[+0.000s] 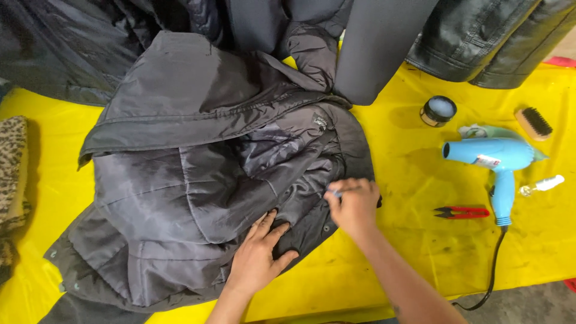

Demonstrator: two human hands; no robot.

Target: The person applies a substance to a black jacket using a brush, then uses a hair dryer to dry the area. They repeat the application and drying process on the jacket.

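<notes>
A dark grey quilted jacket (198, 168) lies spread on a yellow table cover (420, 252). My left hand (259, 255) rests flat on the jacket's lower front, fingers apart, pressing the fabric. My right hand (354, 205) is closed around a small light-coloured object (334, 193) whose tip touches the jacket near its edge; what the object is cannot be told.
To the right lie a blue hair dryer (495, 159) with a black cord, small red-handled snips (462, 212), a round tin (438, 110), a wooden brush (534, 123) and a small clear bottle (542, 185). Dark garments (480, 36) hang along the back. A leopard-print cloth (12, 174) sits at far left.
</notes>
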